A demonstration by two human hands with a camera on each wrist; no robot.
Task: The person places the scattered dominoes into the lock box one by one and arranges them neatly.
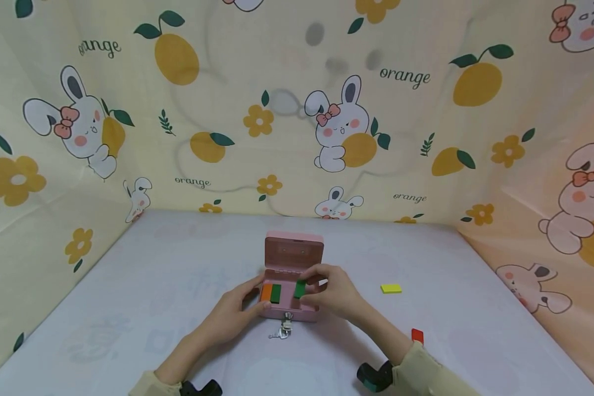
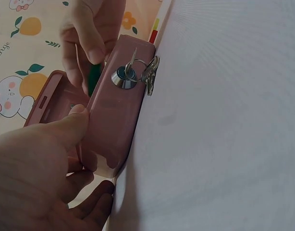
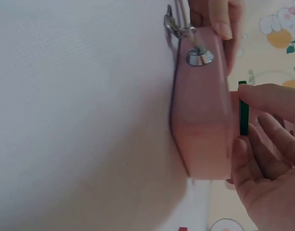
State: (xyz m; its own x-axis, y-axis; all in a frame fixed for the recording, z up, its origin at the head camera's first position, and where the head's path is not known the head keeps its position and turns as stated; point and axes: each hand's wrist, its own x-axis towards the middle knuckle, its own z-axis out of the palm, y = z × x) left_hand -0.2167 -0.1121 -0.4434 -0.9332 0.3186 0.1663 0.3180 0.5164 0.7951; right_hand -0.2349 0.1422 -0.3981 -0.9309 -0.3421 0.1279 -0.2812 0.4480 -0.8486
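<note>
A small pink metal cash box (image 1: 304, 315) stands on the table with its lid (image 1: 293, 252) raised. My left hand (image 1: 230, 312) grips the box's left side, thumb at the front rim and fingers along the outer wall. Between thumb and fingers, my right hand (image 1: 337, 291) pinches a thin green block (image 3: 243, 108) over the right part of the box. Inside at the left lie an orange block (image 1: 265, 292) and another green block (image 1: 275, 293), side by side. From the front lock (image 2: 124, 77) hang keys on a ring (image 2: 150, 72).
To the right of the box a yellow block (image 1: 391, 289) lies on the white table (image 1: 143, 308). A red block (image 1: 417, 335) lies nearer, beside the right forearm. Behind the table hangs a printed cloth (image 1: 287, 66) with rabbits and oranges.
</note>
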